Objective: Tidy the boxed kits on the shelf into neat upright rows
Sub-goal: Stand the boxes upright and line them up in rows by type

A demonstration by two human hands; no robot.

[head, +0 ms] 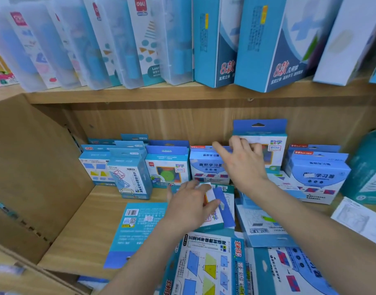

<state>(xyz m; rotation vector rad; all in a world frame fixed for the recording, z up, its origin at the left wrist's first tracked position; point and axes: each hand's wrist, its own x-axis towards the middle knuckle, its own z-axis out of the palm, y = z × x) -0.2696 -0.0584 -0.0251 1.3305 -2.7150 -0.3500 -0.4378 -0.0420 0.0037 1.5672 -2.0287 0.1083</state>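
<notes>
Blue boxed kits stand upright in a row [167,165] along the back of the lower wooden shelf [84,222]. My right hand [244,162] grips a blue and white kit [268,135] by its upper left part and holds it upright, raised above the row at the back right. My left hand [191,205] is closed on a small kit [219,209] that lies flat in the middle of the shelf. Several more kits lie flat at the front, among them a face-down one [136,226] and a shapes kit [206,265].
The upper shelf [140,93] carries tall translucent cases [93,43] and large blue boxes [266,45] leaning left. A teal box [368,167] stands at the far right. A brown cardboard panel [27,167] walls the left side. Bare wood shows at the shelf's left.
</notes>
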